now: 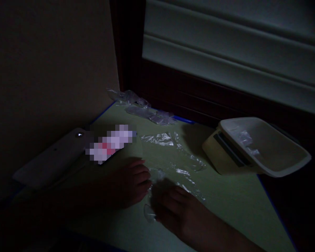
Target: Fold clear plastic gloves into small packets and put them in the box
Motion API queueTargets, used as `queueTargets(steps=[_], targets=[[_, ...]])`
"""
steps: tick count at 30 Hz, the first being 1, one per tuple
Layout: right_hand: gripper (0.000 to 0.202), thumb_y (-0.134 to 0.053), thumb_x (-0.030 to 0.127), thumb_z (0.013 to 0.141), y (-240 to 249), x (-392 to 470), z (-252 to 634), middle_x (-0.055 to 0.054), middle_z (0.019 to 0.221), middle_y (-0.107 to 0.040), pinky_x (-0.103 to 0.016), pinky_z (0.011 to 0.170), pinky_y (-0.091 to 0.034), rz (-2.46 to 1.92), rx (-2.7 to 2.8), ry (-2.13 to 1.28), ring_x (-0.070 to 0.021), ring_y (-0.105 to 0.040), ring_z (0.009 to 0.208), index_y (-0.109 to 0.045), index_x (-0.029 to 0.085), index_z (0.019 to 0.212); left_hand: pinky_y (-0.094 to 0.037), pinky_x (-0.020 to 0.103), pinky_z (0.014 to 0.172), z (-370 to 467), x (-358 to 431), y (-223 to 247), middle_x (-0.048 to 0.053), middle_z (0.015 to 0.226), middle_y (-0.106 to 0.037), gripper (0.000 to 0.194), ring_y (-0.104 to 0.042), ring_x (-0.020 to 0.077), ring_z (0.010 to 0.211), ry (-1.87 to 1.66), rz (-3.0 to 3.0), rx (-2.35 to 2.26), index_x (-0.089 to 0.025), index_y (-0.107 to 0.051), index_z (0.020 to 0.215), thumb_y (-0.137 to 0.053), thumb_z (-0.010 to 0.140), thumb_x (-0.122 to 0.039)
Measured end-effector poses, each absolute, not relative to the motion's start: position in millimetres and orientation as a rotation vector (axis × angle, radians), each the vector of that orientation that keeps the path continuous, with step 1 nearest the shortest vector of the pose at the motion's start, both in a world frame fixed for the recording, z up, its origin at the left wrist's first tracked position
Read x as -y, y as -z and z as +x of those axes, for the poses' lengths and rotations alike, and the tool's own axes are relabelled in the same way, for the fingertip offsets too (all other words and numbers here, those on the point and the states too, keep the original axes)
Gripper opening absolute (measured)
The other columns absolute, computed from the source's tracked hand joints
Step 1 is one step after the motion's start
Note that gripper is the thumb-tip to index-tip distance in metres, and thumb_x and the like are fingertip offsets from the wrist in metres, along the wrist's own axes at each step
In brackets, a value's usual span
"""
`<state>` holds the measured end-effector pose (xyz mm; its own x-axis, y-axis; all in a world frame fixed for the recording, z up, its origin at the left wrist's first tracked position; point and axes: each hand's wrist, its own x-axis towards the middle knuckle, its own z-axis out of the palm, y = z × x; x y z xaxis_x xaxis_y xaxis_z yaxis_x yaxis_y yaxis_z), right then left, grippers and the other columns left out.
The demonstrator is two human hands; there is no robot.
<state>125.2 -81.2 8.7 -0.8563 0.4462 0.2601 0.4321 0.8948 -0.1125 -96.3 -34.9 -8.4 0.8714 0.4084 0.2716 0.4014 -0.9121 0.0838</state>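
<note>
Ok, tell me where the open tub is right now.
In the head view, the open tub is on the right, at the table edge, beyond the right hand and right of the crinkled clear plastic.

"What shows of the left hand?"

"It's bare, with slim fingers and narrow tips. The left forearm fades into shadow toward eight o'clock, too dark there to tell skin from sleeve."

"And the right hand?"

"Bare too, with rounded knuckles and a broad, smooth back. The right forearm, toward four o'clock, is bare and smooth."
</note>
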Motion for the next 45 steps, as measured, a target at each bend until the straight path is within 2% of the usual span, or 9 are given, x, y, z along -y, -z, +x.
queueTargets(steps=[4,10,15,23,27,30,35,40,45], targets=[[0.015,-0.052,0.012,0.090,-9,80,123,-0.005,0.078,-0.068,-0.033,0.071,-0.048,-0.654,2.737,-0.087,-0.0189,-0.059,0.073,-0.066,0.016,0.087,-0.036,0.043,0.103,-97,36,6,0.005,0.091,-0.064,0.010,-0.057,0.0194,0.092,-0.447,3.029,-0.633,-0.015,-0.063,0.085,-0.053,0.088,-0.018],[0.016,-0.050,0.014,0.089,-16,67,126,-0.003,0.077,-0.067,-0.025,0.066,-0.048,-0.936,2.320,-0.812,-0.0142,-0.060,0.070,-0.065,0.018,0.085,-0.035,0.042,0.104,-99,34,9,0.004,0.095,-0.065,0.007,-0.058,0.0190,0.095,-0.510,3.000,-0.605,-0.016,-0.063,0.086,-0.058,0.086,-0.022],[0.014,-0.053,0.020,0.086,-7,51,127,-0.002,0.070,-0.067,-0.021,0.057,-0.047,-1.188,1.971,-1.019,-0.0128,-0.061,0.062,-0.064,0.017,0.078,-0.036,0.042,0.103,-99,34,5,0.003,0.092,-0.066,0.008,-0.059,0.0175,0.091,-0.499,3.022,-0.545,-0.016,-0.062,0.084,-0.058,0.087,-0.022],[0.017,-0.051,0.018,0.087,12,39,124,-0.007,0.089,-0.071,-0.030,0.073,-0.052,-1.218,2.037,-0.809,-0.0175,-0.066,0.079,-0.066,0.017,0.094,-0.038,0.041,0.101,-98,36,3,0.004,0.088,-0.065,0.008,-0.058,0.0173,0.087,-0.467,3.035,-0.568,-0.016,-0.061,0.081,-0.056,0.087,-0.019],[0.019,-0.048,0.017,0.090,10,39,123,-0.009,0.091,-0.069,-0.033,0.074,-0.052,-1.202,2.150,-0.593,-0.0192,-0.064,0.082,-0.064,0.017,0.100,-0.042,0.040,0.095,-97,39,-2,0.007,0.095,-0.065,0.015,-0.057,0.0214,0.092,-0.506,3.015,-0.509,-0.015,-0.062,0.092,-0.059,0.085,-0.028],[0.020,-0.044,0.015,0.091,3,43,125,-0.009,0.085,-0.065,-0.032,0.069,-0.051,-1.131,2.224,-0.384,-0.0196,-0.061,0.079,-0.063,0.015,0.097,-0.041,0.043,0.094,-96,39,-2,0.009,0.103,-0.066,0.028,-0.058,0.0234,0.093,-0.473,3.013,-0.454,-0.011,-0.061,0.100,-0.061,0.083,-0.034],[0.019,-0.047,0.014,0.089,-2,49,129,-0.012,0.087,-0.065,-0.037,0.073,-0.048,-0.897,2.473,-0.102,-0.0224,-0.057,0.082,-0.065,0.014,0.089,-0.037,0.044,0.099,-96,38,3,0.010,0.105,-0.067,0.030,-0.059,0.0233,0.096,-0.463,3.020,-0.470,-0.011,-0.062,0.098,-0.062,0.082,-0.036],[0.020,-0.050,0.012,0.087,1,47,129,-0.011,0.087,-0.066,-0.042,0.082,-0.046,-1.057,2.571,-0.100,-0.0238,-0.057,0.085,-0.066,0.012,0.100,-0.033,0.045,0.104,-98,37,4,0.009,0.104,-0.068,0.026,-0.058,0.0231,0.100,-0.514,3.037,-0.528,-0.012,-0.065,0.094,-0.058,0.086,-0.036],[0.020,-0.053,0.012,0.087,-1,49,130,-0.012,0.092,-0.066,-0.040,0.079,-0.047,-1.141,2.587,-0.156,-0.0243,-0.059,0.087,-0.066,0.012,0.102,-0.036,0.045,0.103,-99,37,6,0.012,0.105,-0.067,0.024,-0.057,0.0242,0.106,-0.698,3.046,-0.718,-0.008,-0.065,0.099,-0.051,0.090,-0.027]])
